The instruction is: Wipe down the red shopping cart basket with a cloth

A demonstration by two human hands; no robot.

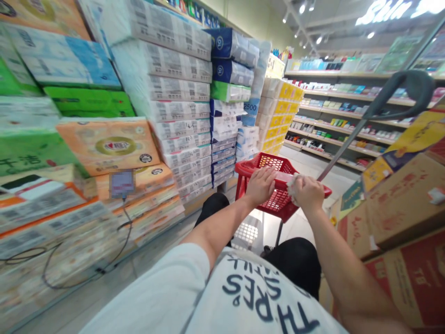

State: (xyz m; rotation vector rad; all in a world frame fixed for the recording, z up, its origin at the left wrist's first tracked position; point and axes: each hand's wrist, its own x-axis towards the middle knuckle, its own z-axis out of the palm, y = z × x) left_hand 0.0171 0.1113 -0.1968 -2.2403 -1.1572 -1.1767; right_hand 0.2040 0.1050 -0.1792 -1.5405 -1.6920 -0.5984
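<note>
A red plastic shopping basket (287,211) with a lattice wall is in front of my knees, in the middle of the head view. My left hand (261,186) lies palm down on its near rim, fingers stretched out. Closed around a crumpled white cloth or tissue (292,189), my right hand (308,191) is at the rim's right part. A grey loop handle (399,95) on a metal pole rises at the right, its lower end passing behind my right hand beside the basket.
Tall stacks of wrapped tissue packs (181,88) line the left side. Orange tissue packs (111,144) stand nearer, with a small device (122,183) and a loose cable (128,227). Cardboard boxes (406,199) crowd the right. Stocked shelves (347,99) stand behind.
</note>
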